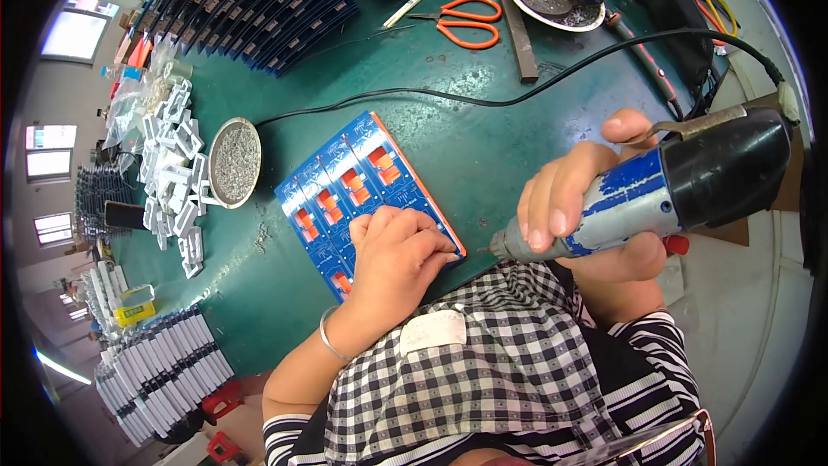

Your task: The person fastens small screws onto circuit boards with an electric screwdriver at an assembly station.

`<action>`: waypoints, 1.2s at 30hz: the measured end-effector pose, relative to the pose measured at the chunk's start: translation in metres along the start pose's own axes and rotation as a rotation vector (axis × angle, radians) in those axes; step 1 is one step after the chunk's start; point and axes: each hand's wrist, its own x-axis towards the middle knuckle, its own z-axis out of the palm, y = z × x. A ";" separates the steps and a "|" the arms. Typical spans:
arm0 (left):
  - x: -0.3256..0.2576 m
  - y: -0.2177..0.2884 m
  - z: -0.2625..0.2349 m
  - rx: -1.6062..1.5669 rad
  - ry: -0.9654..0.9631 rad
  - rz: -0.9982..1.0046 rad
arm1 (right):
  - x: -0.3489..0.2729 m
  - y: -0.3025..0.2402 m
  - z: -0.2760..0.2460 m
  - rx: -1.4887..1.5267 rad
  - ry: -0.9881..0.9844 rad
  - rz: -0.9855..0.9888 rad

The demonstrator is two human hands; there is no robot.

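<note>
Palm down, the left hand (395,250) rests over the lower right of the blue circuit panel (341,155), fingers bent and drawn together; whether they pinch its edge, I cannot tell. The panel lies on the green surface (483,142). The right hand (569,190) wraps round a blue-and-grey power driver (634,181), tip pointing left, just beside the panel. Marks on the panel and the pale patch (433,331) of the checked apron (509,371) are too small to read.
</note>
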 end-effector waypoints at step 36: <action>-0.004 -0.042 -0.050 -0.098 0.231 0.022 | 0.014 0.047 0.034 -0.488 -0.423 -0.123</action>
